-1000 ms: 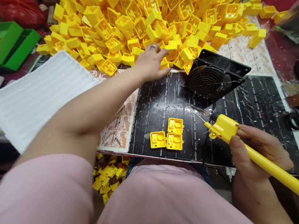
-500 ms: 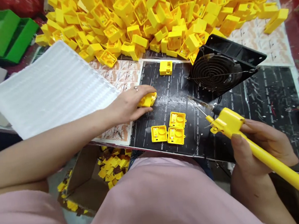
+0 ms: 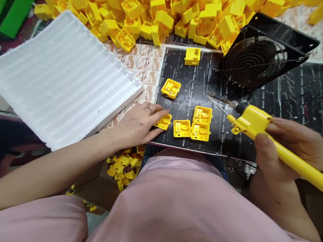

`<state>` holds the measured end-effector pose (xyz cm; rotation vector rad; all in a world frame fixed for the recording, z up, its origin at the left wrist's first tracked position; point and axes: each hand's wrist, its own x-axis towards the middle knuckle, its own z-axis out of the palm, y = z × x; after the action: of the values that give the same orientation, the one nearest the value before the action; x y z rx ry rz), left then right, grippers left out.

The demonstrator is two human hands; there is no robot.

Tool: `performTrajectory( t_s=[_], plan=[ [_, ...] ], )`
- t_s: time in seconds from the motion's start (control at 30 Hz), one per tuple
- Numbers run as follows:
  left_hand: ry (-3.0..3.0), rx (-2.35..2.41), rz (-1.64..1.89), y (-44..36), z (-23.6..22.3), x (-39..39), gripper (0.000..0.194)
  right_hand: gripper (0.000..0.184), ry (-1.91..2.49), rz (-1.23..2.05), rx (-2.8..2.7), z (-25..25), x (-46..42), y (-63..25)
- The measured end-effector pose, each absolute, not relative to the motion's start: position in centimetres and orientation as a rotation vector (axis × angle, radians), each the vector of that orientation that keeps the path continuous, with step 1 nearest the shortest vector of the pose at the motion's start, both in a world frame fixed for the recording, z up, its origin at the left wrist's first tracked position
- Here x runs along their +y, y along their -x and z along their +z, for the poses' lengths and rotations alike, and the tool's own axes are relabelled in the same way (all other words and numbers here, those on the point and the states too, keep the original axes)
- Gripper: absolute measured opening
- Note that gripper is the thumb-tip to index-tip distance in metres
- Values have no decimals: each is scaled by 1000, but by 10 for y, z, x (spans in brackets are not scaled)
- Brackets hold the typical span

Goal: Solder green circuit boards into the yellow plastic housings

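My left hand [image 3: 135,125], a ring on one finger, is closed on a small yellow plastic case [image 3: 164,122] at the front edge of the black mat. In my right hand [image 3: 299,144] is a yellow soldering gun [image 3: 253,122], its metal tip and thin feed tube pointing left above the mat. Three open yellow cases [image 3: 200,131] lie close together, just right of my left hand. Another open case [image 3: 171,88] rests behind that hand, and a further yellow case [image 3: 192,56] stands farther back.
A heap of yellow cases [image 3: 166,20] covers the back. The black fan [image 3: 251,62] stands behind the soldering gun. A white foam sheet [image 3: 61,77] lies at left, with a green bin [image 3: 5,16] beyond. Below the table edge, a carton [image 3: 99,186] contains yellow pieces.
My left hand has moved toward the front edge with a yellow case, and an open case now lies where it was. The view has shifted; my right hand still holds the soldering gun.
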<state>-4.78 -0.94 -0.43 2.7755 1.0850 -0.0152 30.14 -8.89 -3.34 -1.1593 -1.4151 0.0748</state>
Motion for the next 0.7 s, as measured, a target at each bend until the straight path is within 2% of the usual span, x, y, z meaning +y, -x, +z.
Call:
performTrajectory(
  t_s=[0.1, 0.27, 0.37, 0.43, 0.53, 0.7],
  plan=[
    [-2791, 1136, -208, 38, 5, -21, 48, 46, 1161, 96, -1414, -31, -91, -301],
    [-2782, 1295, -177, 19, 20, -2, 79, 48, 1185, 115, -1419, -32, -93, -302],
    [-2684, 1555, -48, 2, 19, 40, 69, 48, 1151, 100, -1417, -32, -91, -299],
    [-2571, 1593, -140, -11, 15, 63, 59, 47, 1127, 75, -1417, -32, -90, -298],
    [-2483, 1565, -250, -26, 11, 73, 53, 47, 1128, 62, -1414, -33, -88, -301],
    [-2421, 1309, -143, -38, 20, 51, 53, 43, 1147, 25, -1417, -35, -85, -306]
  ],
)
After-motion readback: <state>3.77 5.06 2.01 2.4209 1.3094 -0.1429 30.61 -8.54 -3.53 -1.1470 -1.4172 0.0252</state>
